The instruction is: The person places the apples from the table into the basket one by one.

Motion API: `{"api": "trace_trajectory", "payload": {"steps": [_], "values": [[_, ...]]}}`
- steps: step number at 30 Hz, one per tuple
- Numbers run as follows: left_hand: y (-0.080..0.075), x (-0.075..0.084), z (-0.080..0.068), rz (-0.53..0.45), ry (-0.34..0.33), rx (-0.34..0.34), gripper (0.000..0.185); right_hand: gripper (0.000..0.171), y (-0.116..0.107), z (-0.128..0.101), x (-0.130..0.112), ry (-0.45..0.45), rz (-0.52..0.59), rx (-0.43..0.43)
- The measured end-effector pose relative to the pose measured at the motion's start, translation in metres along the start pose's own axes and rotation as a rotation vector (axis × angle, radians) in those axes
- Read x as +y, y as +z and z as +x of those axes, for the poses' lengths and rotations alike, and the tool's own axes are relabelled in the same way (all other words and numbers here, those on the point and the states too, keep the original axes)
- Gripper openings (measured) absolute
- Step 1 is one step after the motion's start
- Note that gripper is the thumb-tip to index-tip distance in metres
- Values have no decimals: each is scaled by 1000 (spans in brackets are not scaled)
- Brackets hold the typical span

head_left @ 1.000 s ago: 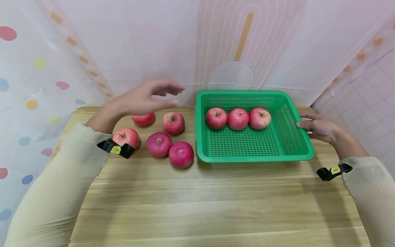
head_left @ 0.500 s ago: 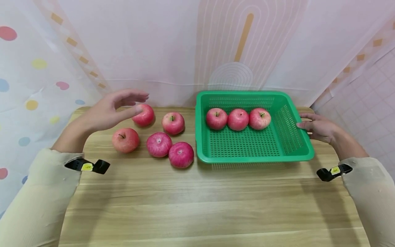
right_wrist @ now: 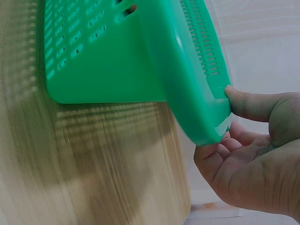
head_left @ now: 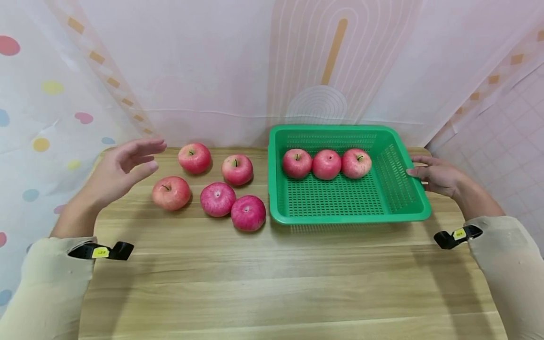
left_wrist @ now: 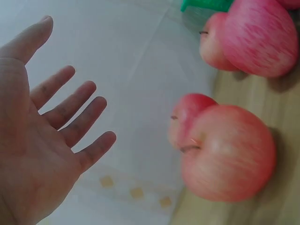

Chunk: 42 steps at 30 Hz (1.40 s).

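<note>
On the table (head_left: 272, 283), five apples (head_left: 217, 199) lie to the left of the basket (head_left: 348, 219); inside it, three other apples (head_left: 327, 165) stand in one row.

Basket (head_left: 349, 219): green plastic, smooth, soft gloss along rim, walls perforated. Apples (head_left: 327, 165) inside basket: smooth skin, mild sheen. Loose apples (head_left: 172, 193) left of basket: smooth, waxy-looking, faintly streaked. Bench (head_left: 263, 283) under basket: wood-grain surface, smooth, low sheen (solid timber or laminate, cannot tell). Backdrop (head_left: 204, 61) behind basket: matt, thin sheet, lightly creased. Sleeve (head_left: 514, 264) right of basket: matt cloth, thin. Wrist mount (head_left: 472, 231) beside it: black, plastic-looking.
</note>
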<state>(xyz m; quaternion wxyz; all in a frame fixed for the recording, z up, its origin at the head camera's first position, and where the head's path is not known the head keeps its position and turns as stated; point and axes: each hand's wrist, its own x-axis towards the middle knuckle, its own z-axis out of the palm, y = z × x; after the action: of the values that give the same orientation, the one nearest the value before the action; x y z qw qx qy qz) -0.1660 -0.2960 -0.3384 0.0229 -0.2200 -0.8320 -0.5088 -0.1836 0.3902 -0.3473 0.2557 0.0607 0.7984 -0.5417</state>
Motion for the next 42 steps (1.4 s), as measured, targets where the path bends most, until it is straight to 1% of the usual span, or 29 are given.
{"api": "trace_trajectory", "payload": {"steps": [3,7,9,10,13,15,20,22,25,27,29,31,38,42], "values": [[2,-12,-9,-12,-8,32,48,45,0,0,0,0,6,1],[5,-31,-18,-114,-29,93,50,45,1,0,-1,-1,4,-2],[7,-41,-21,-193,-45,113,52,43,1,0,-1,-2,7,-2],[8,-46,-23,-219,-55,119,53,42,1,0,-1,-2,9,0],[12,-59,-27,-228,-88,117,58,39,1,0,0,-4,14,2],[15,-67,-28,-239,-110,119,59,39,1,0,0,-6,9,0],[23,-80,-29,-351,-143,130,59,44,1,-1,0,-5,3,-1],[26,-85,-29,-324,-163,125,58,43,1,0,0,-3,6,0],[30,-90,-29,-220,-215,110,58,43,1,0,0,-3,3,-2],[32,-93,-29,-157,-251,92,62,43,1,0,0,-4,2,-1],[34,-96,-30,-123,-288,82,66,42,1,0,0,-6,5,-1],[36,-99,-30,-100,-310,76,70,40,1,0,0,-5,11,-2],[43,-107,-34,-72,-321,84,72,39,1,0,0,2,24,-4],[46,-107,-36,-59,-322,98,73,36,1,0,0,1,23,-1]]}}
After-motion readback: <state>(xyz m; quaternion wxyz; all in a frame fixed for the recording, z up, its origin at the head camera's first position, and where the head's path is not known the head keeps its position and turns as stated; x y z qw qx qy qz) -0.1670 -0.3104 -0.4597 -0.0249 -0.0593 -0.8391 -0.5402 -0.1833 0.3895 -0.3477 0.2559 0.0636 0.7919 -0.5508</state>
